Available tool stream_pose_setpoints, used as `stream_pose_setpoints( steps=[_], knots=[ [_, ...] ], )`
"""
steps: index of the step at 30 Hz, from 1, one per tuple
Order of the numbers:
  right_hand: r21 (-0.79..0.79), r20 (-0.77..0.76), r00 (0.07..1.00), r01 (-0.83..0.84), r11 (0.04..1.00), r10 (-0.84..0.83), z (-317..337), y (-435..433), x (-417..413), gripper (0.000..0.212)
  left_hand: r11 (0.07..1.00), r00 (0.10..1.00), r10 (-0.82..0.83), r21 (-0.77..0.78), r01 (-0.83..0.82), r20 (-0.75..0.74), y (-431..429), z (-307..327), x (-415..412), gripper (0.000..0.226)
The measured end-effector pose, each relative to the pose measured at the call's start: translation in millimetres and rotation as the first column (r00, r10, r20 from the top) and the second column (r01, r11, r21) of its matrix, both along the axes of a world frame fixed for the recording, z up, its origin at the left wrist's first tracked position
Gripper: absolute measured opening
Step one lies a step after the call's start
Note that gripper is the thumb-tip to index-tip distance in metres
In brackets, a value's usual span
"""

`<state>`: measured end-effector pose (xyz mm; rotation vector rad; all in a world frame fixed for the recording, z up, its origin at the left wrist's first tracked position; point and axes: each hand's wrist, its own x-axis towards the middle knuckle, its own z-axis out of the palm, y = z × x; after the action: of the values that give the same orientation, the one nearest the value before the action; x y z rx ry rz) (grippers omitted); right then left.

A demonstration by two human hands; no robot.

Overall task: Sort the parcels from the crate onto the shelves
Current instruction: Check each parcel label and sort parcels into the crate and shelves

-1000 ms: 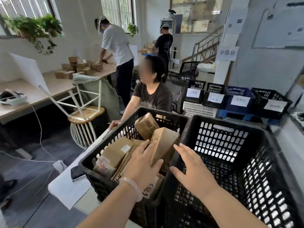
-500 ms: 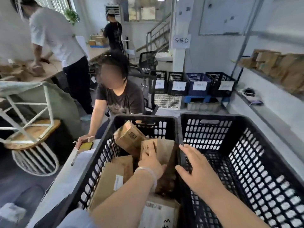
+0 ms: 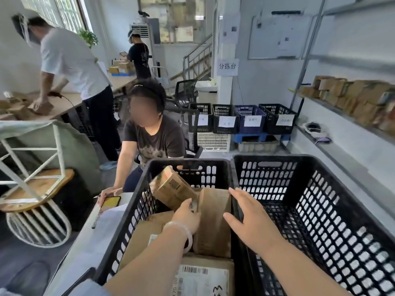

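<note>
A black crate point(image 3: 136, 201) in front of me holds several brown cardboard parcels. An upright taped parcel point(image 3: 213, 221) leans against the crate's right wall. My left hand point(image 3: 188, 216), with a pale bracelet on the wrist, grips its left edge. My right hand point(image 3: 250, 221) hovers with fingers spread over the parcel's right side and the crate rim. Another tilted parcel point(image 3: 171, 189) lies just behind. A labelled parcel point(image 3: 203, 276) lies flat below. The shelf point(image 3: 342, 116) at the right carries a row of parcels.
An empty black crate point(image 3: 320, 210) stands right beside the full one. A seated person point(image 3: 149, 137) faces me across the table with a phone point(image 3: 110, 204). Labelled bins point(image 3: 241, 118) line the far wall. Two people work at the left tables.
My view has swung right and closer, bringing the shelf into sight. My left hand has shifted to the upright parcel's left edge, and my right hand has come nearer its right side.
</note>
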<state>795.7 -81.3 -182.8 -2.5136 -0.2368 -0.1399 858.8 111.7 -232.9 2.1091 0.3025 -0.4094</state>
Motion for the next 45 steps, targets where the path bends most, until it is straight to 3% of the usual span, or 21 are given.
stream_pose_setpoints(
  steps=[6, 12, 19, 23, 28, 33, 39, 42, 45],
  knots=[
    [0.003, 0.008, 1.000, -0.007, 1.000, 0.007, 2.5, -3.1, -7.0, 0.065, 0.976, 0.984, -0.178, 0.126, 0.176, 0.002, -21.3, 7.7, -13.7, 0.085],
    [0.042, -0.016, 1.000, 0.001, 0.999, -0.001, -5.9, -19.2, -13.8, 0.064, 0.998, 0.996, -0.007, 0.069, 0.013, -0.089, -42.7, 2.0, -1.4, 0.103],
    [0.029, -0.044, 0.999, 0.020, 0.999, -0.019, -10.6, -36.5, -21.3, 0.061, 0.997, 0.997, 0.025, 0.079, -0.019, -0.067, -37.9, -4.2, 1.5, 0.067],
    [0.036, -0.029, 0.999, -0.015, 0.999, 0.016, -4.5, -37.5, -18.3, 0.061, 0.988, 0.991, 0.128, -0.089, -0.124, 0.042, -29.5, 11.1, -6.3, 0.057],
    [0.120, 0.027, 1.000, -0.019, 0.993, 0.015, 17.4, -34.5, -5.4, 0.061, 0.915, 0.934, 0.294, -0.342, -0.213, 0.203, -6.1, 51.4, -13.1, 0.044],
    [0.313, -0.053, 0.999, 0.008, 0.950, 0.009, 34.1, -23.8, 7.5, 0.069, 0.736, 0.923, 0.371, -0.639, -0.224, 0.104, 5.2, 84.0, -28.2, 0.037],
    [0.680, -0.287, 0.942, 0.073, 0.730, 0.173, 40.7, -19.2, 13.1, 0.076, 0.532, 0.923, 0.383, -0.824, -0.195, 0.029, -3.0, 96.1, -41.9, 0.029],
    [0.754, -0.313, 0.932, 0.125, 0.645, 0.186, 38.3, -21.2, 14.3, 0.075, 0.511, 0.916, 0.401, -0.833, -0.211, 0.015, -5.7, 94.4, -43.1, 0.035],
    [0.723, -0.285, 0.947, 0.113, 0.681, 0.146, 41.6, -24.1, 15.4, 0.080, 0.615, 0.933, 0.355, -0.766, -0.186, 0.058, -5.5, 93.3, -42.6, 0.041]
  ],
)
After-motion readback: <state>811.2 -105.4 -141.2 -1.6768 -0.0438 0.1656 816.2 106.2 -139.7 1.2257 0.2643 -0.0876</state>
